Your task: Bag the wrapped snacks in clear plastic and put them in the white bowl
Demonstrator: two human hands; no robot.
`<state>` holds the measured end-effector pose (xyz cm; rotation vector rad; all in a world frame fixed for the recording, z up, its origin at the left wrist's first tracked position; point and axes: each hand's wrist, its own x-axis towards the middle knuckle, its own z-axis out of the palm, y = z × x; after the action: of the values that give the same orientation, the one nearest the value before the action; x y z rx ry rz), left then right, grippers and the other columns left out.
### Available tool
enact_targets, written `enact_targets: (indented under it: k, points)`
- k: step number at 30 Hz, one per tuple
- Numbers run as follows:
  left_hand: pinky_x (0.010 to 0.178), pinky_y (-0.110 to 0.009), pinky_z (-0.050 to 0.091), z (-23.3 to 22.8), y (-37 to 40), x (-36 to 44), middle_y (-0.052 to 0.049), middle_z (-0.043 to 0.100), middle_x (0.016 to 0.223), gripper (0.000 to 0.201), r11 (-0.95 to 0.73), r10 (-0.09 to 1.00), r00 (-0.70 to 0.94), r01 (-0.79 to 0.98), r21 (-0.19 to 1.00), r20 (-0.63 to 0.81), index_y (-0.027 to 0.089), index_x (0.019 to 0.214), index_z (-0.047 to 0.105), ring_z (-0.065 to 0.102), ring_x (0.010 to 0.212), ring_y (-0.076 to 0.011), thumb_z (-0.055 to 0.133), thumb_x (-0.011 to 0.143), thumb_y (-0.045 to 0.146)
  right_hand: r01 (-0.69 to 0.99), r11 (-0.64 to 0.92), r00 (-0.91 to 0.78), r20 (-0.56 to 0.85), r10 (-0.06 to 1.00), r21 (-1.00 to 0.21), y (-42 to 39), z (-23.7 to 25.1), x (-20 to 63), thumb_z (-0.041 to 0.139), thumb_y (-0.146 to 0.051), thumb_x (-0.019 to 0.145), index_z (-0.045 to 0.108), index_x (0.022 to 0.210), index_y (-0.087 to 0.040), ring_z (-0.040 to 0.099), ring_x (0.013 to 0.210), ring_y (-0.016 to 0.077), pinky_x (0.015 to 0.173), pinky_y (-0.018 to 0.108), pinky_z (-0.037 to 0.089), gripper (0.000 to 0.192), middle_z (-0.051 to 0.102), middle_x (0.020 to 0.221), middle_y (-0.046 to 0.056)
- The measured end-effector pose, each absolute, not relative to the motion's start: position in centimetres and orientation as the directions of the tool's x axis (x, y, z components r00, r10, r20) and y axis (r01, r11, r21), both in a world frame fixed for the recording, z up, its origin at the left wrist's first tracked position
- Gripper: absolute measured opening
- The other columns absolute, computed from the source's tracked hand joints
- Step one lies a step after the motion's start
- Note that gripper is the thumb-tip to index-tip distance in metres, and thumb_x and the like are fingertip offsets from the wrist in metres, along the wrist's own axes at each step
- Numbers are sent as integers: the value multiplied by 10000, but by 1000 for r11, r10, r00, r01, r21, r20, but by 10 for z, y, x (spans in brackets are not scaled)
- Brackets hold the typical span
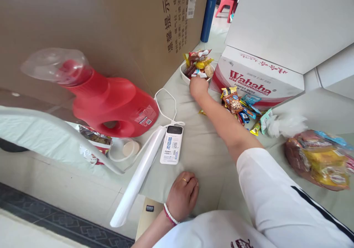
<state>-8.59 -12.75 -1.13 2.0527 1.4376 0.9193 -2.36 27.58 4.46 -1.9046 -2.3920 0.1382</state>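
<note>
My right hand (199, 87) reaches out to the near rim of a white bowl (186, 79). Its fingers look closed, but their tips are hidden, so what they hold cannot be made out. Wrapped snacks (198, 59) in brown, yellow and red are heaped above the bowl's rim. A white and blue packet (200, 73) lies just beyond the fingertips. Close to my body, my left hand (182, 193) rests curled on the cloth-covered table (206, 155), with a ring and a beaded bracelet; nothing shows in it. Beside my right forearm lies a loose pile of snack packets (233, 103).
Left are a red jug (118, 102), a white power bank (171, 144) with a cable, a white roll (138, 178) and a clear cup (120, 150). A Wahaha carton (257, 78) and a snack bag (318, 159) stand right. Behind are a large cardboard box (124, 26) and blue cylinder (208, 17).
</note>
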Motion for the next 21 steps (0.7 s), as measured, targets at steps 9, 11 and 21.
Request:
enact_targets:
  k: [9,11,21]
  points:
    - [740,-349,542,-21,-127,-85,-82,662,916,175,-393,918,252,668,631,305,203,868,634,623,844,-208,505,964,134,958,239,-247,-32,968,-160,86,57,23,366,-261,1085,701,1212,-206,713,954,216,790,319,538,363,673,1289,137]
    - [743,-351,539,-22,-127,-85,-79,661,913,173,-406,913,264,676,615,312,205,858,633,622,846,-210,511,961,139,928,216,-219,24,975,-303,50,57,40,437,-327,1074,720,1145,-223,692,954,206,791,311,522,310,681,1276,103]
    - [774,-362,535,-28,-127,-84,-79,664,913,199,-399,913,269,740,541,306,208,837,641,629,881,-223,503,980,194,-578,-194,211,-375,902,-793,47,58,178,740,-281,909,443,790,-222,293,439,46,439,152,290,326,375,566,-130]
